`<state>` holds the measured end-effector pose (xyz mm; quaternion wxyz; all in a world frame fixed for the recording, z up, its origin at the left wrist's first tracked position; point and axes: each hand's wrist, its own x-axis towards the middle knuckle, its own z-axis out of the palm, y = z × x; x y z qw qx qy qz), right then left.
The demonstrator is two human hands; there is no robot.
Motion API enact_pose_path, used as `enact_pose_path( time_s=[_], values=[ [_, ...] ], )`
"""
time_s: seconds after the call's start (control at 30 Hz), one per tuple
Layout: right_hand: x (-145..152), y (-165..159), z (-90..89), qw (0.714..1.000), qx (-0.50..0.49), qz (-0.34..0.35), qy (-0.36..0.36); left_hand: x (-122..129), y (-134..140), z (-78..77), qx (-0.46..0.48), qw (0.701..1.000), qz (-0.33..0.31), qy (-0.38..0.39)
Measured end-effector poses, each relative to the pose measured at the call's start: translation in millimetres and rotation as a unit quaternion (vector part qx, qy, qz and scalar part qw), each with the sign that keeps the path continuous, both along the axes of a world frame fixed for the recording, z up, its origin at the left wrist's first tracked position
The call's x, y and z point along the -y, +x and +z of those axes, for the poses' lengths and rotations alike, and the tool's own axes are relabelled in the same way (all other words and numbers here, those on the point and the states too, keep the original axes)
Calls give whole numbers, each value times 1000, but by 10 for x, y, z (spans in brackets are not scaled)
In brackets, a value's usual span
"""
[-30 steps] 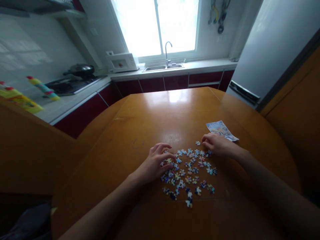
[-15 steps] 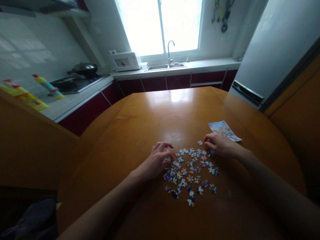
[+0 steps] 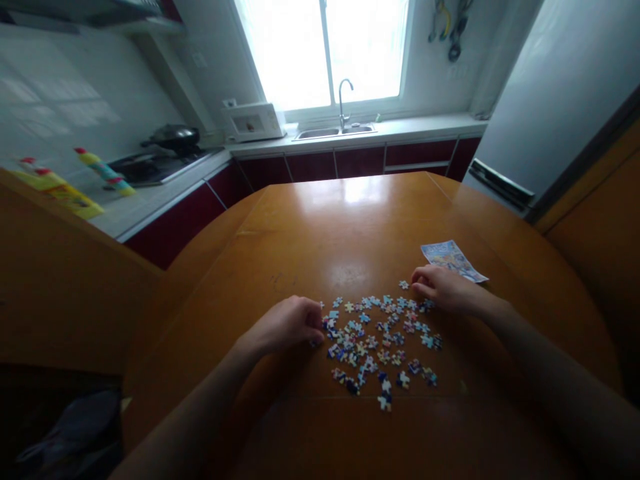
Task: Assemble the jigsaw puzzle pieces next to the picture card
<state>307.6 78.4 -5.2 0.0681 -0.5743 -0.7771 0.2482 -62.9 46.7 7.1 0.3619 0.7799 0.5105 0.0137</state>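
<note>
A loose spread of small jigsaw pieces (image 3: pixel 364 319) was seen on the brown wooden surface (image 3: pixel 320 233), between the two hands and toward the near side. Blue, white, purple and yellowish tones could be made out among them, but the print on each was too small to be read. Some pieces were overlapped or crowded together; whether any had been joined could not be told.

The left hand (image 3: pixel 293 323) was held at the left edge of the spread, its fingers curled downward and drawn toward the thumb. A piece (image 3: pixel 316 342) was partly visible just below the thumb; whether it was gripped could not be told.

The right hand (image 3: pixel 445 287) was placed at the far right corner of the spread, with fingers bent inward. Whether anything was pinched in it could not be made out. A single piece (image 3: pixel 404 285) was set slightly apart from the others, just beside its fingertips. Behind this hand a printed sheet (image 3: pixel 453 259) was laid flat, its near edge partly hidden by the hand.

Beyond the surface, a sink (image 3: pixel 320 133) was placed below a bright window (image 3: pixel 290 53), and a white microwave (image 3: pixel 254 123) was stood to its left.
</note>
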Motion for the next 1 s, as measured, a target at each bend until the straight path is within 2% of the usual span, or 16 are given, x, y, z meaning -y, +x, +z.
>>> enact_pose_path(
  time_s=[0.1, 0.2, 0.37, 0.47, 0.6, 0.77, 0.9, 1.0],
  values=[
    [-8, 7, -13, 1000, 0, -2, -6, 12, 76, 9, 28, 998, -6, 62],
    [-9, 9, -20, 1000, -2, -4, -6, 6, 145, -27, 75, 990, -42, 109],
    [4, 4, 0, 1000, -3, -8, -6, -41, 128, -99, 80, 991, -69, 88],
    [10, -3, 19, 1000, -2, -8, -10, -66, 81, -89, 86, 991, -71, 71],
    [5, -7, 15, 1000, -4, -8, -8, -81, 62, -78, 100, 992, -40, 62],
    [-6, 0, -8, 1000, -11, -8, -4, -91, 47, -93, 94, 992, -65, 53],
    [-16, 12, -16, 1000, -11, -2, -9, -90, 14, -77, 96, 993, -74, 14],
    [-25, 19, -27, 1000, -18, -1, -13, -68, 45, -57, 115, 989, -83, 30]
  ],
)
